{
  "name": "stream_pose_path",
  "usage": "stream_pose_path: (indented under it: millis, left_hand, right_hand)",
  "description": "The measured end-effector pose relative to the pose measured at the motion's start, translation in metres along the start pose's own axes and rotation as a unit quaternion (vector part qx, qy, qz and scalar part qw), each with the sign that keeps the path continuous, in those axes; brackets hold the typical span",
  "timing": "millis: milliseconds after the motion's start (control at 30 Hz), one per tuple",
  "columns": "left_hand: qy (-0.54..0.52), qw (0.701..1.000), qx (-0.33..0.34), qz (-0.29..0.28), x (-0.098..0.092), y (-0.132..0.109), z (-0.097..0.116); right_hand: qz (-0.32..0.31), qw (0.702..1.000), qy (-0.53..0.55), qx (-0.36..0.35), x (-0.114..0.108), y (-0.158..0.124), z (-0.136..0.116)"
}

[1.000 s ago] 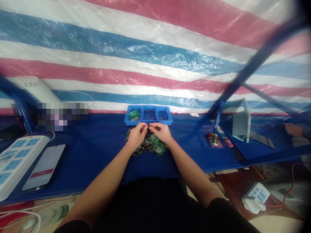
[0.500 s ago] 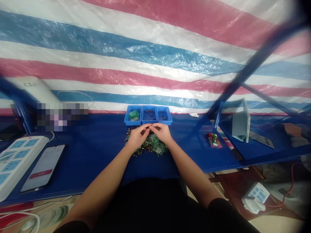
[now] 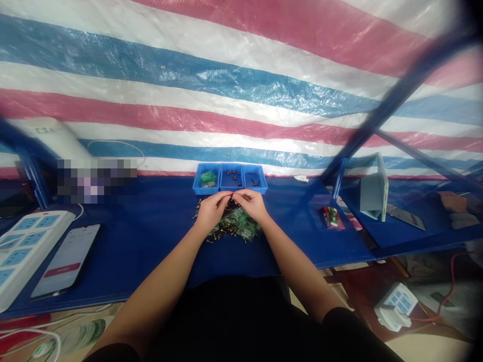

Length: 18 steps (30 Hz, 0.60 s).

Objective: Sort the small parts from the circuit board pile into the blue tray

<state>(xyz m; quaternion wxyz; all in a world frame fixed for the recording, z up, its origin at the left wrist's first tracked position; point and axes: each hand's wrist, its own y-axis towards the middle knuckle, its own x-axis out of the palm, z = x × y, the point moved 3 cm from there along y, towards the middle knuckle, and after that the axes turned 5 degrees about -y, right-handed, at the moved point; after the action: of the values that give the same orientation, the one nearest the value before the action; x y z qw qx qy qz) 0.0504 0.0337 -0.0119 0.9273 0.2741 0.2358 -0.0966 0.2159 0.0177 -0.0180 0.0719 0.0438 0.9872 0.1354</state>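
My left hand (image 3: 212, 211) and my right hand (image 3: 252, 203) meet fingertip to fingertip over a pile of small parts (image 3: 237, 223). Both are closed in a pinch; whatever lies between the fingers is too small to make out. The pile mixes brass-coloured and dark screw-like pieces with green and clear plastic packets. Just beyond the fingertips stand three blue bins side by side. Green packets lie in the left bin (image 3: 207, 190), several small brassy pieces in the middle bin (image 3: 231, 182), and a few dark pieces in the right bin (image 3: 255, 181).
On the left of the blue table (image 3: 143, 216) lie a phone (image 3: 68, 259) and a white power strip (image 3: 33, 251). To the right are a small red-green box (image 3: 332, 217), a propped tablet (image 3: 375, 188) and a blue frame post (image 3: 362, 125). Another person's hand (image 3: 453, 201) rests at far right.
My joined fingertips have shifted very slightly left, with the fingers regripped a little. Bins and pile look the same. The other person's hand at far right has moved slightly.
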Motion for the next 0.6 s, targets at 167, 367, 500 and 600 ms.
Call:
stream_pose_path:
  millis: [167, 367, 500, 600]
  left_hand:
    - [-0.006, 1.0, -0.03, 0.005, -0.0019, -0.0001, 0.0015]
    - [-0.003, 1.0, -0.02, 0.01, -0.0019, -0.0004, -0.0001]
    - [0.006, 1.0, -0.019, 0.01, -0.0016, -0.0006, -0.0013]
    - [0.005, 1.0, -0.017, 0.006, -0.001, -0.0003, -0.0013]
  right_hand:
    - [-0.004, 1.0, -0.011, 0.015, -0.0009, 0.001, 0.0011]
    - [0.008, 1.0, -0.03, -0.002, -0.0016, 0.0019, 0.005]
    - [0.023, 0.999, -0.043, -0.012, -0.0014, 0.0003, 0.0034]
    - [0.022, 0.998, -0.048, -0.016, -0.0017, -0.0004, 0.0008]
